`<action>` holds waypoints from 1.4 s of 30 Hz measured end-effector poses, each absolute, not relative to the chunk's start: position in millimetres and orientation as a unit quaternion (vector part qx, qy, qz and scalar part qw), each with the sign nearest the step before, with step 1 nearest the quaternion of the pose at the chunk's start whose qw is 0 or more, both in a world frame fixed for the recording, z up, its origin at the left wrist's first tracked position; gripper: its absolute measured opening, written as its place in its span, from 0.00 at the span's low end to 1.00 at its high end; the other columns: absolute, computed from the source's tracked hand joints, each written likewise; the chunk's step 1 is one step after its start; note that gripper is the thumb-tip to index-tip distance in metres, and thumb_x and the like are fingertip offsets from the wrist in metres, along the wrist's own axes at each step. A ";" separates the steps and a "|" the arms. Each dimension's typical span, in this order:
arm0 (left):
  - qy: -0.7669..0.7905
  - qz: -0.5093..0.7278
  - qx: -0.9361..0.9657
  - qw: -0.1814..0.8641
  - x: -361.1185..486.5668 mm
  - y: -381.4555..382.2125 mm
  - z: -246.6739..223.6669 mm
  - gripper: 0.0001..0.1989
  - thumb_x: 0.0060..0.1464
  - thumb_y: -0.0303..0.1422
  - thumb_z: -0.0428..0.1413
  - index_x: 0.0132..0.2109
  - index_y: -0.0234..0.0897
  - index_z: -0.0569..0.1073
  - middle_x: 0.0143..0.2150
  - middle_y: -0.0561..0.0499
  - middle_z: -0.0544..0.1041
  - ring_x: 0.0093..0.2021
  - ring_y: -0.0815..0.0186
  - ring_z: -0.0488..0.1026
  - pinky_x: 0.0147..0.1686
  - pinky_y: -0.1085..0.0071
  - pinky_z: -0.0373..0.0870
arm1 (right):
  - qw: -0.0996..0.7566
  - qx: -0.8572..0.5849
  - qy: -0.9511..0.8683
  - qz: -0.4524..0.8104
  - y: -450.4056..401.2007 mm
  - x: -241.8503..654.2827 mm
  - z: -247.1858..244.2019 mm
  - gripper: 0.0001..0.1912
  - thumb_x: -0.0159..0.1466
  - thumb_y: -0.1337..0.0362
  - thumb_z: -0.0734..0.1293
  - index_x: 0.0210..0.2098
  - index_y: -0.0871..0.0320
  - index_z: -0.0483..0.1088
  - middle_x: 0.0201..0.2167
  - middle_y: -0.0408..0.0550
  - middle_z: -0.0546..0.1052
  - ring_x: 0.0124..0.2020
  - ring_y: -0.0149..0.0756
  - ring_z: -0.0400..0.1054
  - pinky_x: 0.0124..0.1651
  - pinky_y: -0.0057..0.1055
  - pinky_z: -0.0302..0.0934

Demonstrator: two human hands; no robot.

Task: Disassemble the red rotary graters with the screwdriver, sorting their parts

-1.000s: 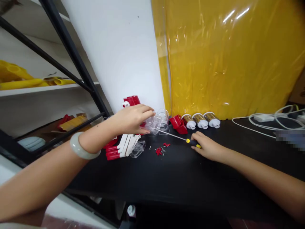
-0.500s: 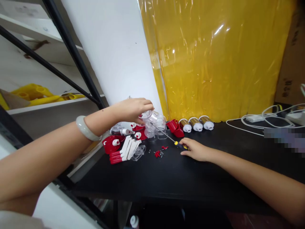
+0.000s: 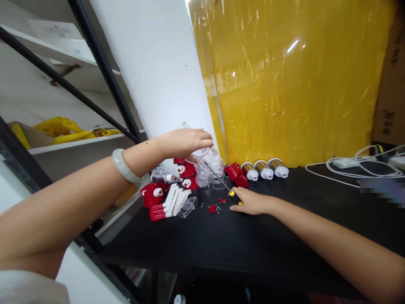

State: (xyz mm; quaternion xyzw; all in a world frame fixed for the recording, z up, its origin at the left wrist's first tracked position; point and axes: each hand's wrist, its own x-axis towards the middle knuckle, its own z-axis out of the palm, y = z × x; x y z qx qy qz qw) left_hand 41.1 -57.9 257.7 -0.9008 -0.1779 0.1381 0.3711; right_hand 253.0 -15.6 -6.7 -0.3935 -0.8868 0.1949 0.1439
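My left hand (image 3: 191,142), a pale bangle on its wrist, is closed around a clear plastic part (image 3: 203,152) above the back of the black tabletop. Other clear plastic cups (image 3: 218,179) stand just under it. In my right hand (image 3: 251,201) is a screwdriver (image 3: 232,193) with a yellow and dark handle; its long shaft slants up and left toward the clear parts. The tip is hard to make out among them. Small red pieces (image 3: 213,209) and several loose screws lie left of my right hand.
Red-and-white handles (image 3: 171,204) and red housings (image 3: 153,194) are piled at left. A red part (image 3: 236,174) and three metal grater drums (image 3: 264,169) with white ends line the back. White cables (image 3: 357,164) lie at right. A black shelf frame (image 3: 104,67) rises at left.
My left hand has shifted slightly right with the clear part. My right hand has moved a little left and covers more of the screwdriver handle. The camera view has shifted slightly.
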 end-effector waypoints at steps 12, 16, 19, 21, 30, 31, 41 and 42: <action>-0.163 0.157 -0.893 0.389 44.7 -58.8 262.6 0.27 0.48 0.26 0.68 0.54 0.38 0.69 0.57 0.38 0.76 0.61 0.52 0.71 0.66 0.49 0.61 | 0.167 -0.408 -0.862 0.251 -10.8 250.6 -13.6 0.19 0.68 0.58 0.70 0.51 0.66 0.68 0.40 0.48 0.71 0.39 0.30 0.68 0.47 0.31 0.68; -0.166 0.162 -0.892 0.389 44.7 -58.3 262.1 0.27 0.49 0.27 0.68 0.54 0.37 0.69 0.57 0.37 0.76 0.62 0.51 0.71 0.66 0.49 0.61 | 0.192 -0.368 -0.869 0.271 -13.0 251.9 -8.1 0.17 0.68 0.64 0.69 0.54 0.64 0.68 0.46 0.50 0.71 0.47 0.33 0.68 0.55 0.37 0.66; -0.165 0.163 -0.892 0.388 44.6 -58.0 261.8 0.26 0.50 0.29 0.68 0.54 0.37 0.69 0.57 0.37 0.75 0.62 0.51 0.70 0.66 0.48 0.60 | 0.198 -0.371 -0.862 0.282 -8.6 248.2 -10.8 0.11 0.68 0.64 0.69 0.45 0.66 0.70 0.40 0.47 0.72 0.41 0.30 0.68 0.49 0.32 0.68; -0.162 0.163 -0.893 0.388 44.2 -57.5 262.6 0.25 0.51 0.29 0.67 0.54 0.37 0.69 0.56 0.38 0.76 0.62 0.51 0.70 0.66 0.48 0.60 | 0.213 -0.387 -0.851 0.286 -5.2 243.9 -15.8 0.12 0.68 0.62 0.70 0.43 0.67 0.69 0.36 0.46 0.71 0.37 0.28 0.68 0.45 0.29 0.68; -0.153 0.169 -0.891 0.393 39.3 -51.6 263.4 0.24 0.53 0.31 0.66 0.55 0.34 0.68 0.56 0.37 0.75 0.62 0.50 0.70 0.66 0.49 0.59 | 0.286 -0.343 -0.842 0.304 -5.6 240.2 -18.0 0.15 0.67 0.66 0.71 0.51 0.65 0.70 0.47 0.50 0.72 0.49 0.34 0.68 0.56 0.37 0.66; -0.151 0.167 -0.892 0.393 39.0 -51.5 263.1 0.24 0.54 0.31 0.66 0.55 0.35 0.68 0.57 0.37 0.75 0.62 0.51 0.70 0.66 0.49 0.59 | 0.286 -0.346 -0.840 0.304 -4.9 239.1 -17.6 0.13 0.67 0.65 0.71 0.48 0.65 0.71 0.44 0.49 0.72 0.47 0.33 0.69 0.55 0.37 0.66; -0.152 0.147 -0.905 0.369 38.2 -51.9 262.3 0.24 0.53 0.30 0.66 0.55 0.35 0.69 0.56 0.37 0.75 0.62 0.52 0.69 0.67 0.48 0.58 | 0.287 -0.327 -0.839 0.326 -7.2 243.0 -13.6 0.21 0.66 0.70 0.70 0.57 0.64 0.67 0.51 0.51 0.70 0.50 0.34 0.68 0.58 0.38 0.65; -0.152 0.142 -0.908 0.365 37.7 -51.9 262.3 0.24 0.53 0.30 0.67 0.55 0.36 0.69 0.56 0.38 0.75 0.63 0.52 0.69 0.67 0.48 0.58 | 0.280 -0.323 -0.842 0.328 -6.1 243.6 -13.5 0.18 0.67 0.69 0.69 0.56 0.64 0.68 0.49 0.50 0.71 0.49 0.34 0.68 0.57 0.38 0.66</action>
